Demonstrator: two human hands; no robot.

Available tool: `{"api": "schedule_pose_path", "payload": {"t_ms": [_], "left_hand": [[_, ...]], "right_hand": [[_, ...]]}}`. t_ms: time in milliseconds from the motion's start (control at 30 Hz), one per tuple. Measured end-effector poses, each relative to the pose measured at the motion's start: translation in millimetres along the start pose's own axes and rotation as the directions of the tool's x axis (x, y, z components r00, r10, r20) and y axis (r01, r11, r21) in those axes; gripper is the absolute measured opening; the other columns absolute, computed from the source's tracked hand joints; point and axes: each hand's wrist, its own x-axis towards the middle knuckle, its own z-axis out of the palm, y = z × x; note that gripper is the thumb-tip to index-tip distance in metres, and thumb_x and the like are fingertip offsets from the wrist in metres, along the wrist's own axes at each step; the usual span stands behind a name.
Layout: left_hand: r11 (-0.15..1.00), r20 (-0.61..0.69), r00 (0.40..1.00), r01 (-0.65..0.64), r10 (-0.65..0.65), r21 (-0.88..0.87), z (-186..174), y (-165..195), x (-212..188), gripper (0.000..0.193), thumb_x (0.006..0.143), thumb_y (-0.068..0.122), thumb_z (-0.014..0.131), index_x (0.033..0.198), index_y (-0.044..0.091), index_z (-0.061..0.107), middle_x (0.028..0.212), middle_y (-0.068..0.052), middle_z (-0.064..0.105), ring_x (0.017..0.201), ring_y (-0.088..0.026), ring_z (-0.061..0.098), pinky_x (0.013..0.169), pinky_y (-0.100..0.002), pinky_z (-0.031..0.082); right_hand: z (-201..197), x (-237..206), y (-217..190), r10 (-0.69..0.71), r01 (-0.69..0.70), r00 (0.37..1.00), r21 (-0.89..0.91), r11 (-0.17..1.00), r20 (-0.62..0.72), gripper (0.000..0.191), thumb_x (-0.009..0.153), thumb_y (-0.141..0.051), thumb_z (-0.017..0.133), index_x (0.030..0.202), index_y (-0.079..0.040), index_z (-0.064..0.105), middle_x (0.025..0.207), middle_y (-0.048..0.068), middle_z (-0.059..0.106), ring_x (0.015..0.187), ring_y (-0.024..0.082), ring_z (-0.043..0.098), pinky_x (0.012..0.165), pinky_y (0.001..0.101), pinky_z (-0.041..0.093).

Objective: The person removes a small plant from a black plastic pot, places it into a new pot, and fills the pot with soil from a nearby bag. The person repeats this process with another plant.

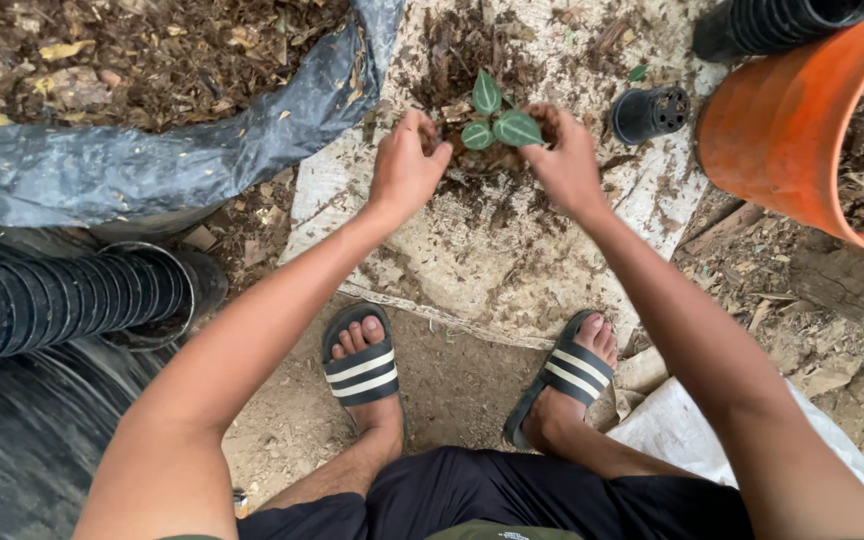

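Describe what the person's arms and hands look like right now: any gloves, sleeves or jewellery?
Both arms are bare from the hands to the frame's lower edge, with no sleeves showing. The left hand and right hand wear no gloves, and no rings, watch or wristbands show. Bits of dark soil appear to cling to the fingers. No markings show on either forearm.

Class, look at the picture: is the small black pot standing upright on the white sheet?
No. The small black pot lies tipped on its side on the white sheet, right of the seedling.
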Motion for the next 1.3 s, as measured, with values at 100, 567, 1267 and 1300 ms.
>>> {"api": "schedule_pose_path", "payload": {"t_ms": [100,567,1267,1300], "left_hand": [[0.909,-0.116,0.901,-0.414,0.417,0.052,6,-9,2,0.055,0.091,0.008,0.062,0.141,-0.005,0.043,0.143,-0.022,0.047,0.127,-0.029,0.046,0.108,-0.047,0.039],[0.493,0.226,0.612,-0.763,0.758,0.418,-3,-49,7,0.058,0.100,0.040,0.064,0.145,0.005,0.051,0.160,-0.009,0.037,0.151,-0.026,0.026,0.123,-0.054,0.011],[0.538,0.093,0.665,-0.671,0.741,0.510,41,-36,5,0.033,0.101,0.028,0.073,0.113,-0.003,0.072,0.122,-0.017,0.068,0.108,-0.028,0.056,0.091,-0.038,0.047],[0.565,0.077,0.693,-0.642,0.717,0.518,46,-30,1,0.031,0.099,0.027,0.073,0.111,-0.002,0.072,0.117,-0.015,0.068,0.107,-0.027,0.056,0.089,-0.039,0.047]], "right_hand": [[-16,4,1,-0.120,0.128,0.991,-0.133,0.983,0.065,0.045,0.086,-0.004,0.055,0.131,-0.006,0.057,0.120,0.014,0.070,0.101,0.022,0.068,0.092,0.0395,0.056],[4,-8,39,-0.334,0.342,0.936,-0.529,0.777,0.113,0.046,0.105,-0.017,0.049,0.150,-0.030,0.053,0.124,0.017,0.064,0.107,0.027,0.059,0.099,0.0466,0.052],[18,-23,38,-0.356,0.334,0.935,-0.354,0.874,0.003,0.073,0.094,-0.037,0.073,0.150,-0.008,0.035,0.140,0.018,0.054,0.131,0.032,0.053,0.114,0.0571,0.040],[18,-21,37,-0.338,0.315,0.941,-0.359,0.879,-0.002,0.068,0.094,-0.036,0.071,0.147,-0.007,0.039,0.140,0.017,0.054,0.132,0.031,0.054,0.115,0.0554,0.041]]}}
